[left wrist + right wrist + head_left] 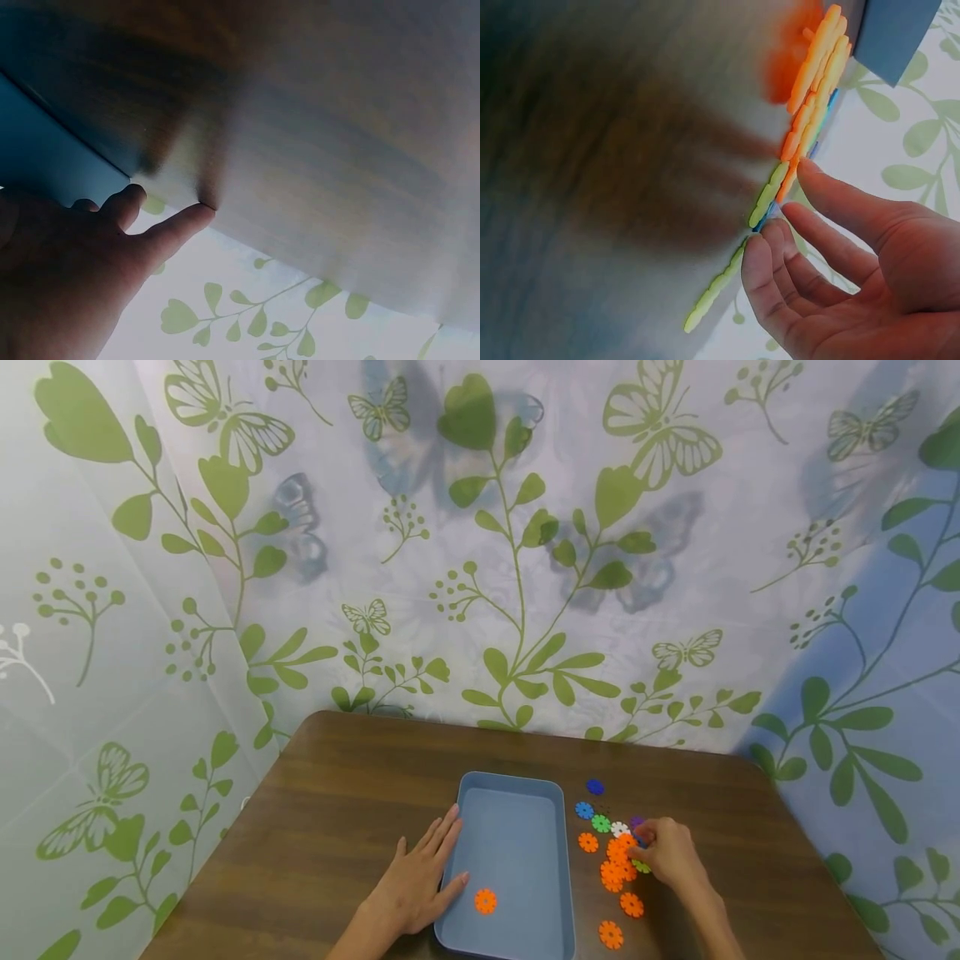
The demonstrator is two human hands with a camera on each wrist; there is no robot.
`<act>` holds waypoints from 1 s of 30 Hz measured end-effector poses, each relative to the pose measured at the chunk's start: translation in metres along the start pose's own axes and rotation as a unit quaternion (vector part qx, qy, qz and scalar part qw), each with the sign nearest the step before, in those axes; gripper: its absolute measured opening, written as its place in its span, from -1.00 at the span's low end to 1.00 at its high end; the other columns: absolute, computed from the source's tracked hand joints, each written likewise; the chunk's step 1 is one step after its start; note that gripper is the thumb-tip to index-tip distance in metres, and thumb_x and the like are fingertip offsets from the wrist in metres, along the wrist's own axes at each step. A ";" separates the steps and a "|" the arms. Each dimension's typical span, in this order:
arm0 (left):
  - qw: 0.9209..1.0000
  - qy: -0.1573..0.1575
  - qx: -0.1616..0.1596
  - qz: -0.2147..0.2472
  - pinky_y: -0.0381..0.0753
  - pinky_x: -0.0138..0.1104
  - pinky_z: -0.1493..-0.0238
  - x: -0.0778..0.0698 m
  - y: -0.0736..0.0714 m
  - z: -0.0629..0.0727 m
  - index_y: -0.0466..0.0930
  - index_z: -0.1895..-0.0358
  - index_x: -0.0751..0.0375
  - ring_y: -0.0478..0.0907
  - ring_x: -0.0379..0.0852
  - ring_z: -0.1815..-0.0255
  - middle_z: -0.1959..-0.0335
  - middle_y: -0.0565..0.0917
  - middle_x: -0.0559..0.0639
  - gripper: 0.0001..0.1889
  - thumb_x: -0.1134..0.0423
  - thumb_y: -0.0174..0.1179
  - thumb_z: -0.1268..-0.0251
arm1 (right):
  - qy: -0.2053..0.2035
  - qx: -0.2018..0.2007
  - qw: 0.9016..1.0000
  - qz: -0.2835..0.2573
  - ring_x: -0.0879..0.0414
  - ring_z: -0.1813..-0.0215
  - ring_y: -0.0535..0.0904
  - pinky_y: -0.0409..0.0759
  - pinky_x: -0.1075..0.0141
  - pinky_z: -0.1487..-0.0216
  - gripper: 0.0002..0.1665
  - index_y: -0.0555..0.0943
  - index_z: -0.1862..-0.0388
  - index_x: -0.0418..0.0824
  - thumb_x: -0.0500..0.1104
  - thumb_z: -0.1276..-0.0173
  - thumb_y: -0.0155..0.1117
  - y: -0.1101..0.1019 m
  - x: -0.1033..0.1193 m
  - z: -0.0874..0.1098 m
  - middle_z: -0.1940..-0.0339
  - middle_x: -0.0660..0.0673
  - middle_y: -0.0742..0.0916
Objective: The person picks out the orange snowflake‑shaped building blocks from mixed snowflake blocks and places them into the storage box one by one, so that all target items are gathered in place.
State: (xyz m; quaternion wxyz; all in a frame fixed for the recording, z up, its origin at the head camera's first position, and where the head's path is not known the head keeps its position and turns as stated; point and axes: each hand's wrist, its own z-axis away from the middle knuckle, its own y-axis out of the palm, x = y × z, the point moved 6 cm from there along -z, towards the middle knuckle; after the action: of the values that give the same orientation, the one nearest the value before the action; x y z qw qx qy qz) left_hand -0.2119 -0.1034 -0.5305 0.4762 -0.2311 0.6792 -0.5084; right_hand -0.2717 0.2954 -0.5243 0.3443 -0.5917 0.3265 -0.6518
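Observation:
A blue-grey rectangular tray (517,852) lies on the table, with one orange flower-shaped disc (485,901) inside. My left hand (416,877) rests along its left rim, fingers straight and thumb over the edge; the left wrist view shows the hand (75,262) beside the tray wall. Right of the tray lies a loose pile of orange discs (617,860). My right hand (671,856) is at the pile's right side, fingers bent and thumb apart from them. In the right wrist view its fingertips touch or nearly touch the discs, near a green disc (769,195); none is clearly pinched.
Behind the pile lie a dark blue disc (595,787), a light blue disc (584,810), a green disc (601,823) and a white disc (620,830). Nearer the front are loose orange discs (611,934). A patterned curtain (420,610) hangs behind the brown wooden table (360,793).

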 end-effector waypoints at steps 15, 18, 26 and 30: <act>1.000 -0.003 -0.003 -0.002 0.22 0.58 -0.38 -0.001 0.000 0.000 0.03 -0.77 0.19 0.15 0.23 -0.74 -0.83 -0.05 0.05 -0.18 -0.19 0.00 -0.71 | -0.016 -0.018 1.000 0.007 -0.14 0.20 0.72 0.76 -0.09 0.17 -0.77 0.79 0.22 -0.43 -0.35 -0.20 0.66 -0.001 0.000 -0.001 0.29 -0.24 0.81; 1.000 -0.001 -0.004 -0.002 0.22 0.59 -0.38 -0.001 -0.001 0.001 0.04 -0.77 0.20 0.16 0.24 -0.73 -0.82 -0.04 0.06 -0.18 -0.18 0.00 -0.71 | -0.014 -0.019 1.000 0.007 -0.12 0.22 0.70 0.76 -0.08 0.18 -0.79 0.79 0.23 -0.42 -0.35 -0.20 0.66 -0.002 0.001 -0.001 0.32 -0.21 0.80; 1.000 -0.001 -0.004 -0.004 0.22 0.59 -0.37 -0.003 -0.002 0.002 0.04 -0.77 0.21 0.17 0.25 -0.73 -0.82 -0.03 0.06 -0.19 -0.18 0.00 -0.71 | 0.010 -0.014 1.000 0.002 -0.06 0.25 0.69 0.78 -0.01 0.20 -0.82 0.76 0.20 -0.45 -0.42 -0.25 0.59 -0.001 0.000 -0.001 0.31 -0.21 0.78; 1.000 -0.003 -0.004 -0.002 0.22 0.59 -0.38 -0.002 -0.001 0.002 0.04 -0.77 0.20 0.16 0.24 -0.73 -0.82 -0.03 0.05 -0.18 -0.18 0.01 -0.70 | 0.011 -0.013 1.000 -0.004 -0.04 0.29 0.65 0.76 0.05 0.26 -0.82 0.73 0.20 -0.47 -0.43 -0.26 0.57 -0.001 -0.001 0.000 0.32 -0.21 0.76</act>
State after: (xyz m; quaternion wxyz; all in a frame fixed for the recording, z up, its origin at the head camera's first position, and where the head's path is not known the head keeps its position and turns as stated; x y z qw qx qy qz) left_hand -0.2095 -0.1030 -0.5284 0.4762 -0.2359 0.6791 -0.5063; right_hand -0.2718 0.2968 -0.5236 0.3303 -0.5903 0.3364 -0.6552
